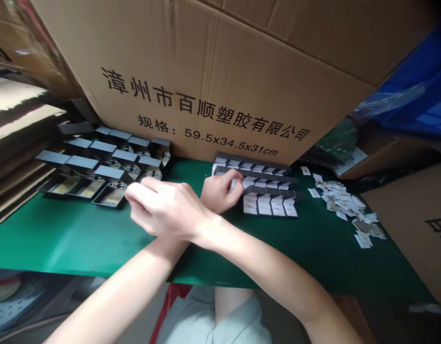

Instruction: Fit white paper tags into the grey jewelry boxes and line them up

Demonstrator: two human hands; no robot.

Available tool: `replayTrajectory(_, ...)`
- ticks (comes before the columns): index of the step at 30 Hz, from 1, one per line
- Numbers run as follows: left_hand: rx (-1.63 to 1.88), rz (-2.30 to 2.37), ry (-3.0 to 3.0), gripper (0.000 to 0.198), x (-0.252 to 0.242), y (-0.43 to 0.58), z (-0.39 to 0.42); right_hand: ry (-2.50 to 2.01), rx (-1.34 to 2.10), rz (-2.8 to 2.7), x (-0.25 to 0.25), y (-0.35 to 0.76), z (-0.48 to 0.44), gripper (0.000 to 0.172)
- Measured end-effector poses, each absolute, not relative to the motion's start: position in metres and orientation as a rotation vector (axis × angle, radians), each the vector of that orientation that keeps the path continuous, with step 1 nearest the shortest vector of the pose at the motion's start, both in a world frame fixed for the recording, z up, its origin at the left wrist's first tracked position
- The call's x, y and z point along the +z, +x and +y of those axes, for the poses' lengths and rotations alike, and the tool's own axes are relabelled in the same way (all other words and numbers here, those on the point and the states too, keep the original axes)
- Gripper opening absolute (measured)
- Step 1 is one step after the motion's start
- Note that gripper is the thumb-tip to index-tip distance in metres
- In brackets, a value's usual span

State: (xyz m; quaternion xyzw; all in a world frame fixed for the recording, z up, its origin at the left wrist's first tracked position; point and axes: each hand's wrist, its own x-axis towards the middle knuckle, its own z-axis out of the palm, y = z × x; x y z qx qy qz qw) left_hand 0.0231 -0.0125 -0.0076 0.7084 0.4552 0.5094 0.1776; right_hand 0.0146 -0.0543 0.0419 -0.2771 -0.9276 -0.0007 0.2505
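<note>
My forearms cross over the green table, the right one on top. My left hand [222,192], fingers curled in a pinch, is at the left edge of the right-hand group of small dark open boxes with white inserts [270,205]. What it pinches, if anything, I cannot make out. On the other side, my right hand [163,208] is closed beside the left-hand group of dark open boxes [111,195], which have grey lids and metallic and yellowish contents. Its fingertips face away and are slightly blurred, so anything in them is hidden.
A big cardboard carton [206,71] with printed Chinese text stands along the back of the green table [80,239]. Small white packets or cards [346,203] lie piled at the right. Stacked cardboard [19,129] borders the left side, and another carton [414,205] the right.
</note>
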Motion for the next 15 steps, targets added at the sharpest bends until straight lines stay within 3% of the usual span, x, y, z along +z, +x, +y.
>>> replayTrajectory(7,1.484,1.209,2.18,0.026,-0.005,0.015,-0.015,-0.909,-0.039,-2.531,0.04,-0.033,-0.028,0.025)
replayTrajectory(15,1.598,1.107,2.364,0.036,-0.017,0.008,-0.01,-0.951,0.164,-2.579,0.028,-0.043,-0.023,0.027)
